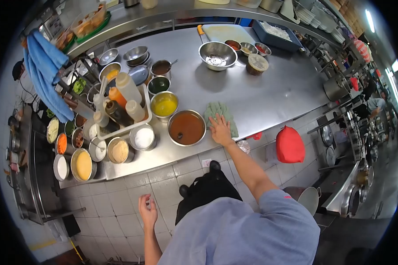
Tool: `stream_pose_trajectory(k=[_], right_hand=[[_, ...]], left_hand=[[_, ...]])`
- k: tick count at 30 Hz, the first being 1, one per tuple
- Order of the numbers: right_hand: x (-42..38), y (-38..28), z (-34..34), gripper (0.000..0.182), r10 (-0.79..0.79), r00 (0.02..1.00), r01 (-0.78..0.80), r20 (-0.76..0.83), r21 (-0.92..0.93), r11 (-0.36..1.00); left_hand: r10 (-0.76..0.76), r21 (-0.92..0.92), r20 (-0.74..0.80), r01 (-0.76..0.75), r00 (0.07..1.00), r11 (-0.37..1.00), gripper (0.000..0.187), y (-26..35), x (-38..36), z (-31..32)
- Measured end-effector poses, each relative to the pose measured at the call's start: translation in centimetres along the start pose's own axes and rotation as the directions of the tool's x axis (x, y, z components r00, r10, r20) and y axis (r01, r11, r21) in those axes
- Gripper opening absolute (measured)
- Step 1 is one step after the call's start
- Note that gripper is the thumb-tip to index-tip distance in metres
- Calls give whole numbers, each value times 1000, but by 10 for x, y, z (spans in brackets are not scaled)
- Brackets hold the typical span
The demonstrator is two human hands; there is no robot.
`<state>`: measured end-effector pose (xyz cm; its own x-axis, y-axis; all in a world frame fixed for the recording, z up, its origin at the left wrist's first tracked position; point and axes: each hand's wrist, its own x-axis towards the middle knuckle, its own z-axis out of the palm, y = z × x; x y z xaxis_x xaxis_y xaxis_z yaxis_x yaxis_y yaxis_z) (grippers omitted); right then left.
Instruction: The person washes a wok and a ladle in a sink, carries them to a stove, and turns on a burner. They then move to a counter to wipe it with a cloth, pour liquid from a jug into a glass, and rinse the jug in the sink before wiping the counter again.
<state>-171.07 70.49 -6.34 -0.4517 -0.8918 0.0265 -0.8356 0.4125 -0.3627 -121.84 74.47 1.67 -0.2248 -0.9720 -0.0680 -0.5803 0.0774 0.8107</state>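
Note:
My right hand (220, 129) lies with spread fingers on a folded green cloth (220, 115) at the front edge of the steel counter. Just left of the cloth is a metal bowl of brown sauce (188, 128) with a ladle in it. My left hand (147, 209) hangs in the air over the floor, away from the counter, its fingers apart and slightly curled, holding nothing. Behind the sauce bowl stands a bowl of yellow liquid (164, 105).
A tray of squeeze bottles (137, 120) and several metal containers fill the counter's left. A steel bowl (217, 55) and a lidded tub (257, 64) stand farther back. A red-covered bin (290, 145) is on the right. Other people are partly visible at both sides.

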Motion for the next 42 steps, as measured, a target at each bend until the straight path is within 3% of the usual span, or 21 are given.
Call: stream_pose_trajectory(k=[5, 9, 14, 17, 22, 28, 33, 38, 40, 42], right_hand=[[64, 58, -35, 55, 97, 993, -95, 66, -28, 995], [146, 136, -31, 61, 141, 987, -145, -71, -49, 988], [267, 210, -40, 71, 237, 943, -239, -232, 19, 971], [323, 238, -49, 73, 160, 957, -130, -243, 138, 982], [358, 254, -62, 60, 4, 993, 8, -120, 103, 995], [260, 222, -63, 59, -210, 976, 215, -49, 104, 971], [203, 137, -55, 62, -531, 835, 491, 142, 242, 837], [298, 70, 5, 61, -557, 831, 533, 9, 279, 799], [349, 43, 28, 66, -551, 835, 526, 2, 290, 799], [400, 14, 52, 74, -446, 891, 441, -79, 382, 812]], left_hand=[[-80, 36, -23, 81, 997, 996, 18, 5, -7, 20], [-119, 78, -31, 121, 992, 990, 16, 38, -1, 58], [-96, 75, -96, 103, 991, 992, 14, 134, 26, 121], [-118, 72, -136, 129, 984, 989, 14, 191, 41, 157], [-14, 93, -71, 21, 997, 995, 18, 247, 69, 200], [35, 107, -39, -31, 999, 994, 20, 259, 100, 215], [-29, 93, -106, 39, 994, 995, 20, 275, 103, 218], [-87, 156, -136, 108, 987, 982, 17, 280, 68, 219], [-129, 193, -215, 171, 968, 966, 17, 283, 46, 216], [-210, 205, -288, 274, 934, 940, 18, 289, 17, 213]])
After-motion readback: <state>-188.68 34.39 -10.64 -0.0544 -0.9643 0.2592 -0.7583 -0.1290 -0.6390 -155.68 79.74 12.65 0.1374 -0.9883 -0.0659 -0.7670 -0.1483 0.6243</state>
